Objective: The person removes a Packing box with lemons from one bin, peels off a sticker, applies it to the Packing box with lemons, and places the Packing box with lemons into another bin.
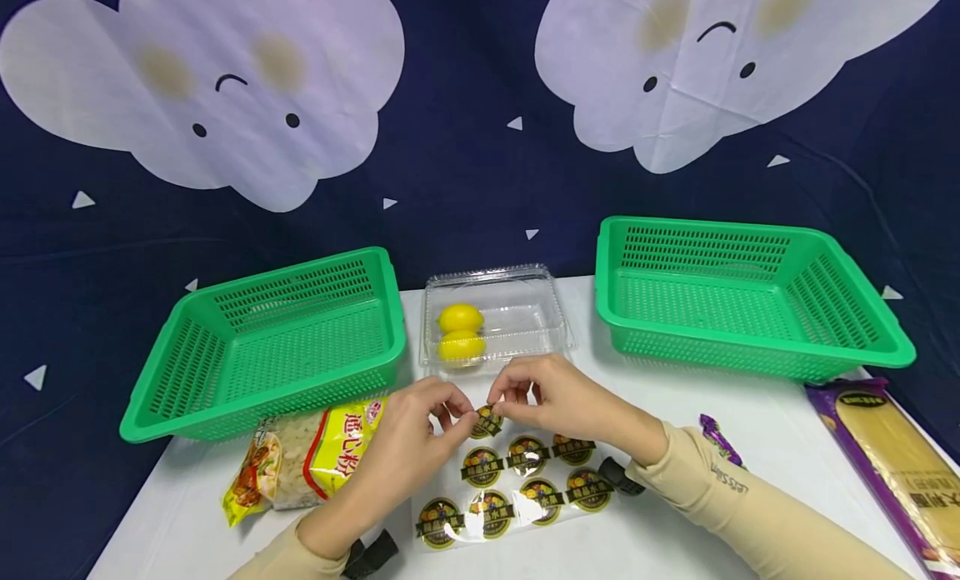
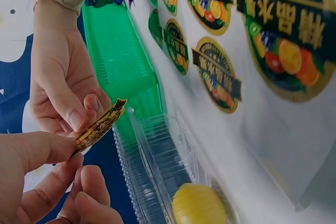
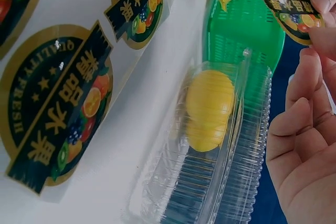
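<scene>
In the head view, a round black-and-gold fruit sticker point(image 1: 487, 422) is held up between both hands. My left hand point(image 1: 420, 426) pinches its left edge between thumb and finger. From the other side, my right hand point(image 1: 551, 397) has thumb and fingertip at the sticker's edge, pinching it. The left wrist view shows the sticker point(image 2: 101, 127) nearly edge-on. Its printed face with fruit turns toward the right wrist camera. Below the hands lies a clear sheet of stickers point(image 1: 517, 526) in rows. Behind them stands a clear plastic clamshell box point(image 1: 525, 313) holding two yellow lemons point(image 1: 461, 317).
Green baskets stand at the back left point(image 1: 277, 397) and back right point(image 1: 750, 351). A yellow bag of pasta point(image 1: 300, 455) lies by the left forearm. Beyond the right arm are a small purple wrapped item point(image 1: 720, 438) and a long purple noodle pack point(image 1: 892, 472).
</scene>
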### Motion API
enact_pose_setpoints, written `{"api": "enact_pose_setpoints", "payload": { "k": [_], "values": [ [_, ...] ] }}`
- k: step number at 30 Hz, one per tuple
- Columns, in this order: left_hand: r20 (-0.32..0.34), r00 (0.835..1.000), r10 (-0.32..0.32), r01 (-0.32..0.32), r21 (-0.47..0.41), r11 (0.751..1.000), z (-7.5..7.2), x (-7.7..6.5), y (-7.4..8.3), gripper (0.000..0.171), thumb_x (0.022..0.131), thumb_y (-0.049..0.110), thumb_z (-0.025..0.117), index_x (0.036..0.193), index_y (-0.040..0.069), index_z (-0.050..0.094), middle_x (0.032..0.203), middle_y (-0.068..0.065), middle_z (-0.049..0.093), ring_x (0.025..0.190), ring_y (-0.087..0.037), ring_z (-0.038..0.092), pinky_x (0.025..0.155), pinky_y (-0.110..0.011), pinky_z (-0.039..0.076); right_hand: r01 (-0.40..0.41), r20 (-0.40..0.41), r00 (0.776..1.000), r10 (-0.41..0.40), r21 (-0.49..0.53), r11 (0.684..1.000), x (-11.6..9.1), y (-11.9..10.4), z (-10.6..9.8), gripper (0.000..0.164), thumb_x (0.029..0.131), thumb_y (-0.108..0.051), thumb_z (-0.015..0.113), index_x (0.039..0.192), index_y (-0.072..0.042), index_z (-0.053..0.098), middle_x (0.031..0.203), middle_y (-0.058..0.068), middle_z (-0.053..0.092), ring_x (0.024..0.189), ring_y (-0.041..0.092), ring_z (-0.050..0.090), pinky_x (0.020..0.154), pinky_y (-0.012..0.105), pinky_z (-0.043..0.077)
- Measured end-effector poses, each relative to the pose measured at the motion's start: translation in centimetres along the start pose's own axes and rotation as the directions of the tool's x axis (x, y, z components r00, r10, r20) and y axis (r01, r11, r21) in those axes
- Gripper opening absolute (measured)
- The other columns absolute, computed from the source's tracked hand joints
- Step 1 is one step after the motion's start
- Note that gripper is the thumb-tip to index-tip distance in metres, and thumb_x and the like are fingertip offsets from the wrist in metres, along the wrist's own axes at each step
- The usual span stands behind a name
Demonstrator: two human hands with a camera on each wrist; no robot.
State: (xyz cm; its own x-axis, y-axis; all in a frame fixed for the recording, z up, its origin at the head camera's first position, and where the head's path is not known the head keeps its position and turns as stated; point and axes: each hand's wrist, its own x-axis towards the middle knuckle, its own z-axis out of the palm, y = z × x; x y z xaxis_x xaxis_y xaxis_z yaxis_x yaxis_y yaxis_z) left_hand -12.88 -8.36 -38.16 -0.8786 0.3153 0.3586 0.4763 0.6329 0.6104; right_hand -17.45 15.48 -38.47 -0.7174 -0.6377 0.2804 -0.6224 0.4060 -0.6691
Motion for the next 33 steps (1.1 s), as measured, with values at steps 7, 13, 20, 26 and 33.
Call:
{"api": "enact_pose_setpoints", "payload": {
  "k": [7, 13, 20, 26, 33],
  "values": [
    [-0.080, 0.997, 0.010, -0.011, -0.018, 1.000, -0.7, 1.2, -0.1, 0.019, 0.089, 0.007, 0.085, 0.080, 0.022, 0.075, 0.079, 0.009, 0.069, 0.072, -0.004, 0.060, 0.061, -0.020, 0.052, -0.071, -0.080, 0.994, 0.073, 0.032, 0.997, -0.2, 0.1, -0.1, 0.009, 0.097, -0.017, 0.080, 0.106, -0.017, 0.077, 0.079, -0.011, 0.066, 0.071, 0.002, 0.057, 0.064, 0.023, 0.053],
    [-0.116, 0.990, -0.080, 0.065, -0.127, 0.990, -1.5, 2.3, -0.4, 0.013, 0.092, 0.011, 0.085, 0.085, 0.019, 0.078, 0.084, 0.004, 0.073, 0.076, -0.008, 0.067, 0.063, -0.022, 0.056, -0.146, -0.117, 0.980, 0.162, 0.138, 0.980, -0.6, 0.5, 0.3, 0.005, 0.100, -0.022, 0.078, 0.098, -0.018, 0.080, 0.082, -0.008, 0.070, 0.074, 0.008, 0.061, 0.067, 0.022, 0.053],
    [-0.143, 0.979, -0.148, 0.114, -0.224, 0.968, -1.5, 3.3, -0.4, 0.009, 0.094, 0.015, 0.084, 0.088, 0.016, 0.077, 0.088, 0.000, 0.076, 0.078, -0.013, 0.071, 0.067, -0.023, 0.059, -0.184, -0.148, 0.963, 0.225, 0.251, 0.950, -0.5, 0.5, 0.3, 0.010, 0.101, -0.023, 0.077, 0.100, -0.013, 0.080, 0.087, -0.002, 0.075, 0.074, 0.011, 0.063, 0.066, 0.021, 0.054],
    [-0.155, 0.974, -0.165, 0.116, -0.286, 0.951, -1.0, 4.2, 0.1, 0.007, 0.095, 0.015, 0.083, 0.090, 0.014, 0.078, 0.091, -0.003, 0.077, 0.078, -0.015, 0.070, 0.069, -0.023, 0.059, -0.210, -0.204, 0.941, 0.271, 0.278, 0.937, -0.2, 0.4, -0.3, 0.011, 0.101, -0.021, 0.077, 0.099, -0.010, 0.079, 0.086, 0.003, 0.074, 0.069, 0.010, 0.061, 0.062, 0.021, 0.051],
    [-0.159, 0.968, -0.196, 0.128, -0.361, 0.924, -0.2, 5.3, 0.2, 0.008, 0.096, 0.016, 0.081, 0.091, 0.010, 0.078, 0.092, -0.007, 0.077, 0.074, -0.014, 0.068, 0.061, -0.023, 0.055, -0.212, -0.244, 0.925, 0.291, 0.303, 0.929, 0.4, 0.8, -1.0, 0.013, 0.101, -0.017, 0.075, 0.100, -0.004, 0.077, 0.083, 0.002, 0.072, 0.064, 0.015, 0.061, 0.057, 0.021, 0.049]
  ]
}}
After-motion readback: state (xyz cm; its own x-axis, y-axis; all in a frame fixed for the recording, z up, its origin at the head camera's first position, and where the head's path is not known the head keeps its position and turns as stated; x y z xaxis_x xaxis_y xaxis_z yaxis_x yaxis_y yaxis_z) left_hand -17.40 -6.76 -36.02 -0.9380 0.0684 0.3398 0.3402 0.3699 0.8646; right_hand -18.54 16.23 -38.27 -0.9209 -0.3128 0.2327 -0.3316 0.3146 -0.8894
